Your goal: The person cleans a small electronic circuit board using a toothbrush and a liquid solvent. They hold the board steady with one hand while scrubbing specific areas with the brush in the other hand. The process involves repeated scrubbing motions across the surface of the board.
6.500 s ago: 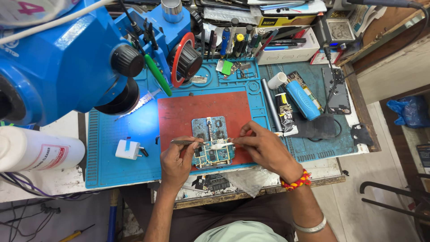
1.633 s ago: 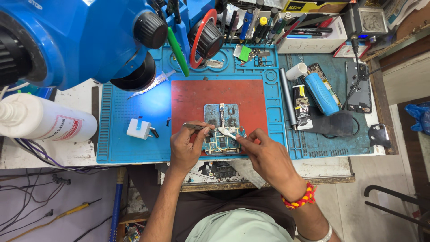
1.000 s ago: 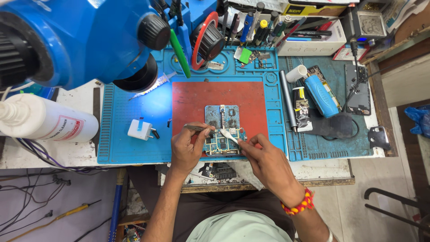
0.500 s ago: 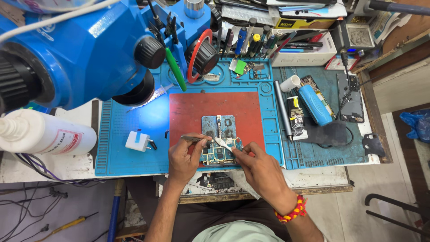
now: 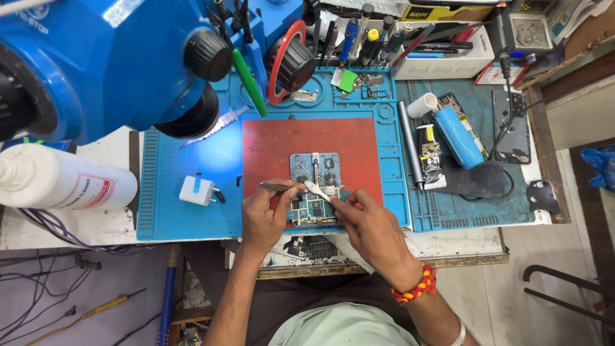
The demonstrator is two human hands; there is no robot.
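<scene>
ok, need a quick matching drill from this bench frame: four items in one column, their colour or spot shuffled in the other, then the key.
Items
1. circuit board
2. white bottle
3. plug adapter
4. right hand

Descriptions
A. lying on its side at the far left
B. holding a white brush over the board
C. on the red mat, between both hands
D. small, white, on the blue mat left of the left hand

Pairs: 1-C, 2-A, 3-D, 4-B

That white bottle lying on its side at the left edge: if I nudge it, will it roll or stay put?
The white bottle lies on its round side on the bench, so a sideways nudge would probably roll it. It looks like smooth plastic, likely a bit slippery to grip. How full it is cannot be seen, so its weight is uncertain.
</scene>
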